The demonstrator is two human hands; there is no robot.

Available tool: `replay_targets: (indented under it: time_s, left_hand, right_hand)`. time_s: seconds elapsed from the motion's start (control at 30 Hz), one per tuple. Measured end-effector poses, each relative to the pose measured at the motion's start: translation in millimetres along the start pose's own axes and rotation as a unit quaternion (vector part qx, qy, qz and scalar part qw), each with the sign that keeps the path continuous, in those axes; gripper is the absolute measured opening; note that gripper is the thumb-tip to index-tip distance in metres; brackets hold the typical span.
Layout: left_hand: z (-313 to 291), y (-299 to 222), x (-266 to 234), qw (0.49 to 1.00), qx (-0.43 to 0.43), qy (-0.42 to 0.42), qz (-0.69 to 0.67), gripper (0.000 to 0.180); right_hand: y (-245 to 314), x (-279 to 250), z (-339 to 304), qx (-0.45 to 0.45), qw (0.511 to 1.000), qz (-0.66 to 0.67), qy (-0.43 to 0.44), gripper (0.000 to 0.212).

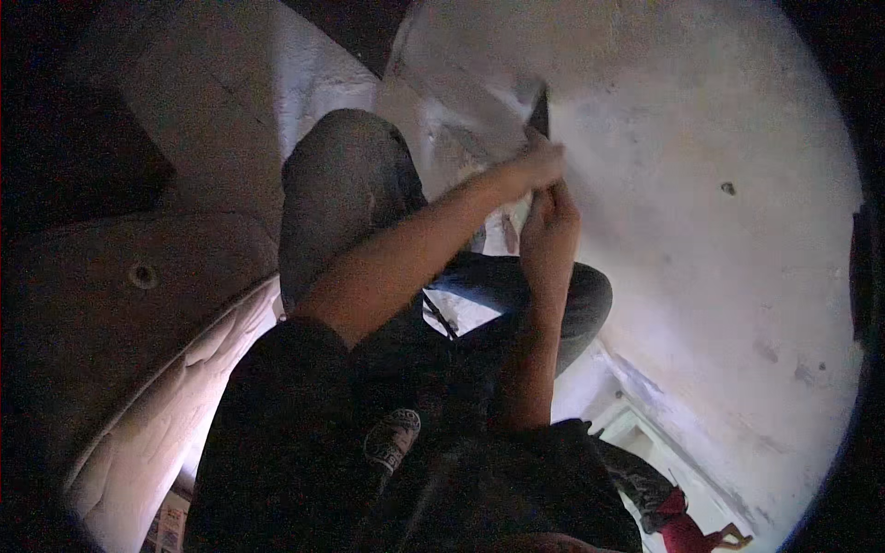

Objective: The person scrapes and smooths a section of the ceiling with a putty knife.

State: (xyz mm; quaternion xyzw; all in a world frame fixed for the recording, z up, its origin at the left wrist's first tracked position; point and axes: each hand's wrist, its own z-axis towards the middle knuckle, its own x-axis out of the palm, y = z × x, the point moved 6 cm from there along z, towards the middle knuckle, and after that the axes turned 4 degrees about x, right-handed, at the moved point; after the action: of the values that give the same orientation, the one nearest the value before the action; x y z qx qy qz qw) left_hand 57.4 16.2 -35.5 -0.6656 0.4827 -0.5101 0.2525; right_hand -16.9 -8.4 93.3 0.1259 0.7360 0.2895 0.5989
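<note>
My left hand [537,167] reaches across to the right, closed and somewhat blurred, around the lower end of a dark, narrow, pointed blade-like thing [540,112]. This thing sticks up past my fingers, close to the pale wall. Just below, my right hand [551,219] is closed too, its fingertips up against my left hand. What the right hand grips is hidden between the hands. Under my forearms are my bent knees in dark jeans [346,175].
A pale, stained wall [701,276] with a small dark hole [728,188] fills the right side. At the left lies a dark cushion-like pad [203,267] with a round eyelet. Lower right, a person in red [684,530] shows beside a pale frame [645,429].
</note>
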Motion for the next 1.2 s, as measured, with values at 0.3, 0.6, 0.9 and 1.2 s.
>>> replay_targets:
  time_s: [0.3, 0.6, 0.9, 1.2]
  left_hand:
    - [-20, -21, 16, 0.960, 0.033, 0.065, 0.271, 0.079]
    - [-29, -16, 15, 0.994, -0.001, -0.062, 0.087, 0.083]
    - [-3, -13, 5, 0.950, 0.054, 0.061, 0.300, 0.049]
    - [-18, -1, 8, 0.988, -0.017, -0.094, 0.119, 0.060]
  right_hand:
    - [-22, -5, -18, -0.004, 0.996, 0.067, -0.062, 0.031]
    - [-21, -12, -17, 0.026, 0.994, 0.091, -0.052, 0.031]
    - [-26, 8, -3, 0.037, 0.999, 0.028, 0.015, 0.031]
    - [-27, 1, -15, 0.068, 0.990, 0.124, -0.022, 0.034]
